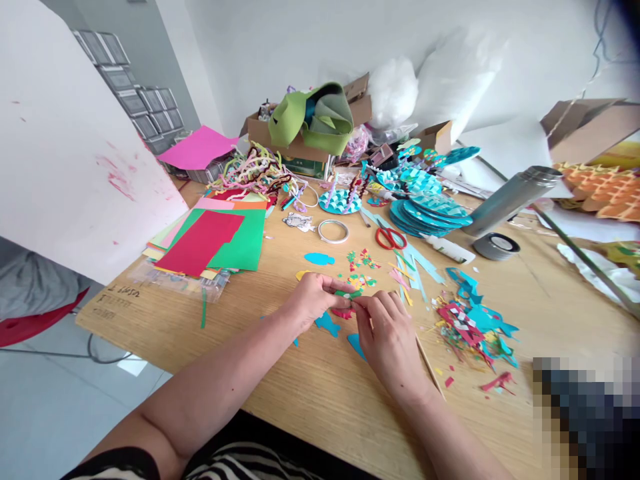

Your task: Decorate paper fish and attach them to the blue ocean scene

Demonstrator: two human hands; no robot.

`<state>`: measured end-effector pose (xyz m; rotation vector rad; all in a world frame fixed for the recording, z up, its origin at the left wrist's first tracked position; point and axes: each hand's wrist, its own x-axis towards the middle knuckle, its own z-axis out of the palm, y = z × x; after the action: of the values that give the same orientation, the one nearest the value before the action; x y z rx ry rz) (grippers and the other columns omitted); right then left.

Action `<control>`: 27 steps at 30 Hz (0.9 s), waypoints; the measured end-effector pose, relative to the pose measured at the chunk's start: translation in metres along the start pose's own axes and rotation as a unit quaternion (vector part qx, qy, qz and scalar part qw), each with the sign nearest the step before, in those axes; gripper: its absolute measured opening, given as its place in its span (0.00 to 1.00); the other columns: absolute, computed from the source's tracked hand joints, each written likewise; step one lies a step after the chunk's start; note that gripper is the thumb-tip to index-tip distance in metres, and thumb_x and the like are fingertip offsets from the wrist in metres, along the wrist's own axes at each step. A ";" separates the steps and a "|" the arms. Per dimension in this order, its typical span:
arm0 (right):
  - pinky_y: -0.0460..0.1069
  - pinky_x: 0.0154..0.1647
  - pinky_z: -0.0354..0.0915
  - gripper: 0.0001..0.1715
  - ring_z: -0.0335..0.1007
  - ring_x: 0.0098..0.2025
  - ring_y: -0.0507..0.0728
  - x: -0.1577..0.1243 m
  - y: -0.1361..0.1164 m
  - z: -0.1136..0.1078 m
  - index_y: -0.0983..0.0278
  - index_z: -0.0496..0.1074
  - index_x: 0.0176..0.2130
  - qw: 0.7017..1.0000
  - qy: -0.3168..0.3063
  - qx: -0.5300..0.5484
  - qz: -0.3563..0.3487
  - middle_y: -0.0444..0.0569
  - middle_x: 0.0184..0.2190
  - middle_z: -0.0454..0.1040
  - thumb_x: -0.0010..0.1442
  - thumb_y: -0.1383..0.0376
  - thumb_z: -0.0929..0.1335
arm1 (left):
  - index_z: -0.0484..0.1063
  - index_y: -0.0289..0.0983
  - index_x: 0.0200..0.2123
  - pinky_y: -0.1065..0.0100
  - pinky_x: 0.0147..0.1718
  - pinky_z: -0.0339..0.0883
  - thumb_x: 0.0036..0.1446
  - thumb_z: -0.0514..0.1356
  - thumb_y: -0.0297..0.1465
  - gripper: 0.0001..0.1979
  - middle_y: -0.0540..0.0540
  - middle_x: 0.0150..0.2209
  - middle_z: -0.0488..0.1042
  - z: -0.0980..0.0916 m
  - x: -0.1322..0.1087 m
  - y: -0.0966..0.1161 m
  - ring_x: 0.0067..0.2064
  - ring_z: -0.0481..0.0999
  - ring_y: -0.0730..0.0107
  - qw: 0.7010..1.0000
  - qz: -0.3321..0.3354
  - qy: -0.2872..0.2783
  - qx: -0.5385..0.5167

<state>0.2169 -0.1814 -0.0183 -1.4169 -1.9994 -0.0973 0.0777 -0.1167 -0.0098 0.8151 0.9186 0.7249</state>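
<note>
My left hand [313,300] pinches a small green paper cutout [349,294] between thumb and fingers. The fingertips of my right hand [393,340] are closed at the cutout's right end, and a thin wooden stick [430,367] runs out from under that hand. Whether the right fingers grip the cutout or something tiny on it is hidden. Just below the hands lie a red paper piece [343,313] and a blue paper cutout [327,324]. A blue fish-shaped cutout [319,258] and a heap of tiny coloured paper bits [363,267] are beyond them.
Red-handled scissors [391,239], a roll of white tape [333,231] and a white glue bottle [447,249] lie farther back. Coloured paper sheets [240,240] are stacked at left. Paper scraps [470,320] spread at right. A steel flask [515,200] leans near blue paper discs [425,217].
</note>
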 end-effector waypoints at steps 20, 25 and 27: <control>0.51 0.32 0.57 0.06 0.58 0.32 0.57 0.000 0.002 -0.001 0.65 0.68 0.35 1.000 0.007 -0.002 -0.012 0.48 0.29 0.65 0.64 0.71 0.62 | 0.80 0.31 0.31 0.73 0.30 0.71 0.35 0.64 0.18 0.15 0.47 0.27 0.79 0.001 0.003 0.001 0.26 0.76 0.75 0.999 0.033 0.018 0.020; 0.51 0.32 0.57 0.07 0.58 0.32 0.56 0.000 0.001 -0.003 0.64 0.67 0.35 1.000 0.013 0.006 -0.007 0.48 0.28 0.65 0.65 0.70 0.62 | 0.79 0.31 0.30 0.73 0.31 0.72 0.37 0.58 0.15 0.16 0.46 0.28 0.80 0.001 0.004 0.002 0.28 0.77 0.74 0.999 0.023 0.033 -0.005; 0.51 0.33 0.58 0.06 0.59 0.33 0.56 0.001 0.002 -0.003 0.63 0.67 0.35 1.000 0.022 0.016 0.010 0.48 0.28 0.65 0.65 0.69 0.62 | 0.79 0.31 0.31 0.73 0.32 0.72 0.37 0.59 0.15 0.16 0.46 0.29 0.80 0.001 0.005 0.002 0.29 0.78 0.74 0.999 0.032 0.035 -0.004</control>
<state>0.2201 -0.1814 -0.0158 -1.4018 -1.9430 -0.0856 0.0801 -0.1122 -0.0099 0.8186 0.9549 0.8169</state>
